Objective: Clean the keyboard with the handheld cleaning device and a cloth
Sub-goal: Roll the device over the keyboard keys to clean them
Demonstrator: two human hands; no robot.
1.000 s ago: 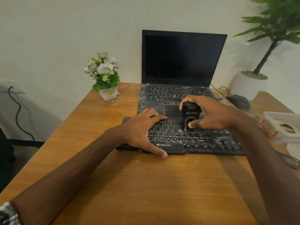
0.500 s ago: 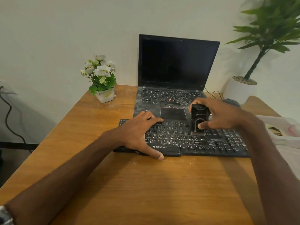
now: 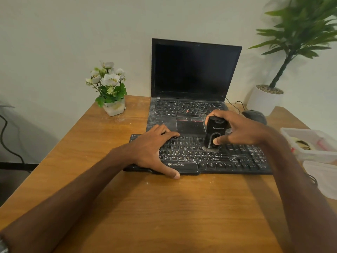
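Two bare arms reach out over the brown wooden desk [image 3: 164,207]. A flat black keyboard [image 3: 228,159] with dusty white marks on its keys lies across the desk in front of the person. The left hand [image 3: 155,148] lies flat and open on the left end of the keyboard, with the thumb on the front edge and the fingers spread over the keys; it holds nothing. The right hand [image 3: 238,130] is closed around a small black handheld cleaning device [image 3: 215,133], which stands upright with its brush end touching the keys near the middle of the keyboard. The thumb presses on the front of the device and the fingers wrap over its top. Just behind the keyboard sits an open black laptop [image 3: 193,70] with a dark screen and a dusty base. To the left of the laptop is a little white pot of white flowers [image 3: 111,88]. To the right, near the right arm, is a clear plastic box [image 3: 310,143], and farther back a dark mouse [image 3: 255,115] and a tall green plant in a white pot [image 3: 268,99].
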